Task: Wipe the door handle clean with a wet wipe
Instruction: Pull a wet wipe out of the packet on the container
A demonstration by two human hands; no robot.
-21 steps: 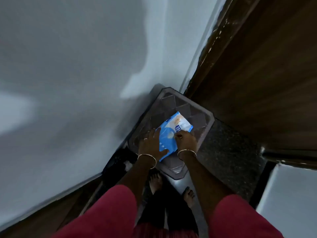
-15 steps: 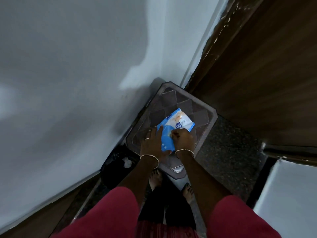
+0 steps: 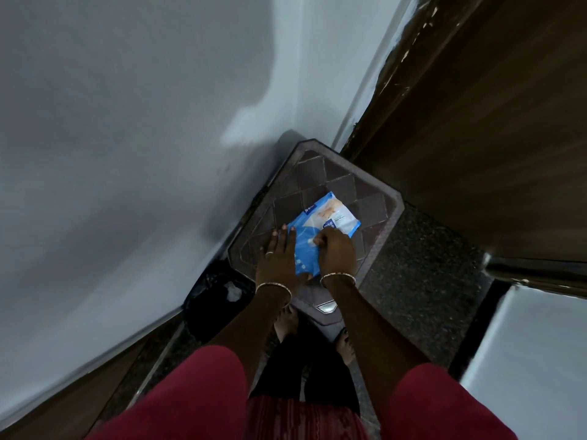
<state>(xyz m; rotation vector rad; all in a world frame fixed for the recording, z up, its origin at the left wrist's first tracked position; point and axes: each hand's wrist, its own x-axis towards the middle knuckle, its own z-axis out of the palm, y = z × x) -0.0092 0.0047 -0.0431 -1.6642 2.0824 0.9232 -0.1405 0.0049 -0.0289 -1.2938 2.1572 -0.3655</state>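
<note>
A blue and white wet wipe pack point(image 3: 330, 219) lies on a brown plastic stool point(image 3: 374, 198) in the corner. My left hand point(image 3: 279, 258) lies flat with straight fingers on the pack's left edge and holds it down. My right hand point(image 3: 336, 252) has its fingers curled at the middle of the pack and pinches a small white bit, a tab or the tip of a wipe point(image 3: 313, 241). The wooden door point(image 3: 476, 138) fills the upper right. Its handle is out of view.
A black bin point(image 3: 216, 296) with a crumpled white scrap inside stands left of the stool, against the pale wall point(image 3: 127, 154). Dark speckled floor point(image 3: 419, 271) runs to the right of the stool. My bare feet point(image 3: 286, 322) stand just below it.
The view has shifted slightly. My left hand has slid further onto the pack. My right hand has moved down the pack's middle, and a white bit now shows at its fingertips.
</note>
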